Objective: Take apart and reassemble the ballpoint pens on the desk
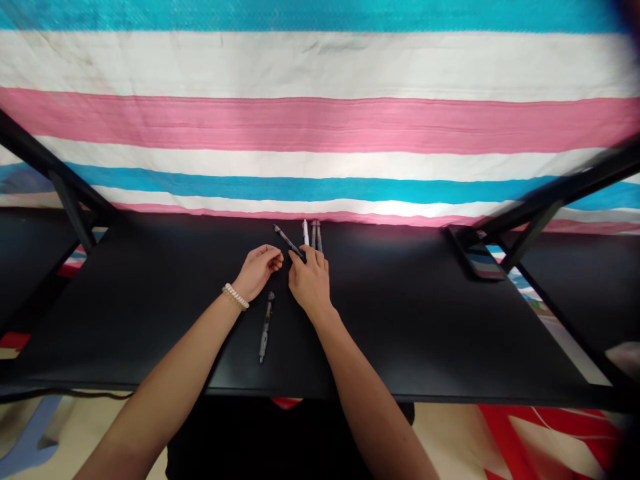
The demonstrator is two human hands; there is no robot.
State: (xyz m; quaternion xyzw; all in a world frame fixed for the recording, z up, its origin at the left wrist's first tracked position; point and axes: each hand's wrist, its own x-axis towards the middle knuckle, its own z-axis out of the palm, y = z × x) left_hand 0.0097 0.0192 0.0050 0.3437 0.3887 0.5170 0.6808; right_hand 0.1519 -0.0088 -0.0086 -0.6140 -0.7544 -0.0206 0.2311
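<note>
My left hand (259, 268), with a pale coiled band on its wrist, is curled closed just above the black table; whether anything is between its fingertips is too small to tell. My right hand (311, 279) lies over the near ends of several pens, its fingers somewhat apart. A dark pen (286, 239) slants from the upper left to my right index finger. Beyond the fingertips a white pen (305, 231) lies beside two dark clear pens (317, 235). Nearer the front edge, a grey and black pen (267, 328) lies alone between my forearms.
The black table (425, 333) spans the view. A phone (477, 257) lies at its right rear. Black slanted frame bars (73, 207) stand at both sides. A striped sheet (320, 123) hangs behind the table.
</note>
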